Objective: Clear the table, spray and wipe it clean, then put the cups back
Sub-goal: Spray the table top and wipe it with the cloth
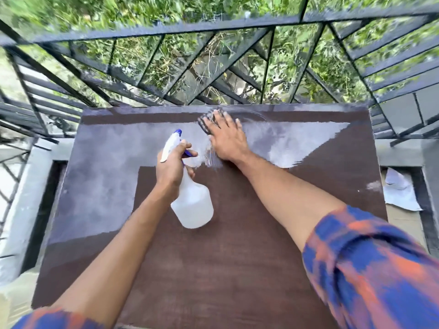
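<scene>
Table (237, 269) bare, no cups visible; left hand (172, 166) fingers wrapped round spray bottle (192, 205), right hand (226, 136) fingers spread flat on cloth (207, 122), wiping far edge w/ cups' return left.

Probably a home balcony: dark metal railing (166, 29) above blurred greenery (118, 8).

I count one table (213, 269) in front of me and one spray bottle (190, 200). There is one cloth (207, 119) and one sheet of paper (399, 191) off to the side. Two hands of mine are out: my left hand (171, 167) and my right hand (226, 136). One railing (166, 29) runs beyond.
</scene>
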`<act>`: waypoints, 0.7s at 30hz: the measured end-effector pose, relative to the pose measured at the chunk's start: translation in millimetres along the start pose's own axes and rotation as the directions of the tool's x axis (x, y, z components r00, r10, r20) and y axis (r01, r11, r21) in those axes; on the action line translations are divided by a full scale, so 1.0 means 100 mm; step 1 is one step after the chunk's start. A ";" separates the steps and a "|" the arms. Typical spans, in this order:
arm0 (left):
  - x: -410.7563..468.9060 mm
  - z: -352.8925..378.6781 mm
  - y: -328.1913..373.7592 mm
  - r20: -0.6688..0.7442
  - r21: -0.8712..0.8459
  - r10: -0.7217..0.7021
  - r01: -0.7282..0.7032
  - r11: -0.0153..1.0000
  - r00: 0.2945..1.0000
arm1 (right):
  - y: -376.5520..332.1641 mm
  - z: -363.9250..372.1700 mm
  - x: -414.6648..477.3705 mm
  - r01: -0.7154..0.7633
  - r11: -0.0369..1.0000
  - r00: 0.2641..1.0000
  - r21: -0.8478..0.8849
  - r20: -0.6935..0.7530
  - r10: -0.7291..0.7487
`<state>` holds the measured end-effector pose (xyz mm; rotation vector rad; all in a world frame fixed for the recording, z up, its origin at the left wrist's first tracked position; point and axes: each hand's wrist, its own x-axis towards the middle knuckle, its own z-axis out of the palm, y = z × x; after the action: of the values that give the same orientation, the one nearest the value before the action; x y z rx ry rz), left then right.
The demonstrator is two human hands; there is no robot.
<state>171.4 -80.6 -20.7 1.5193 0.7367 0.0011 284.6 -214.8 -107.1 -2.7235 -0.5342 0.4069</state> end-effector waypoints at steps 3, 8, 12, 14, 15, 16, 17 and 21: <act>0.21 0.08 0.07 0.019 -0.013 -0.010 0.010 1.000 1.000 | 0.31 -0.16 0.17 -0.071 0.997 0.996 0.025 -0.048 0.072; 0.38 0.36 0.12 0.105 0.003 -0.024 0.024 1.000 0.994 | 1.50 -0.50 -0.08 -0.401 0.913 0.893 0.078 -0.191 0.408; 0.39 0.59 0.14 0.238 0.070 -0.007 -0.010 0.998 0.971 | 2.66 -0.79 -0.74 -0.604 0.783 0.745 0.147 -0.244 0.620; 0.38 0.64 0.12 0.260 0.091 -0.026 0.002 0.996 0.965 | 2.85 -0.80 -0.97 -0.619 0.769 0.733 0.160 -0.234 0.639; 0.38 0.66 0.11 0.267 0.106 -0.034 0.005 0.994 0.963 | 2.86 -0.77 -1.04 -0.627 0.760 0.722 0.169 -0.241 0.649; 0.37 0.67 0.10 0.277 0.119 -0.039 0.006 0.993 0.960 | 2.83 -0.74 -1.10 -0.645 0.740 0.696 0.191 -0.253 0.672; 0.35 0.69 0.10 0.287 0.127 -0.041 0.004 0.992 0.957 | 2.80 -0.70 -1.16 -0.671 0.707 0.655 0.225 -0.268 0.707; 0.33 0.68 0.10 0.317 0.126 -0.044 0.004 0.992 0.947 | 2.57 -0.57 -1.29 -0.741 0.594 0.506 0.313 -0.320 0.801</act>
<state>231.0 -125.8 -33.8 1.5794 0.5007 -0.3083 269.2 -507.2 -124.7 -2.6225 0.8742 0.0021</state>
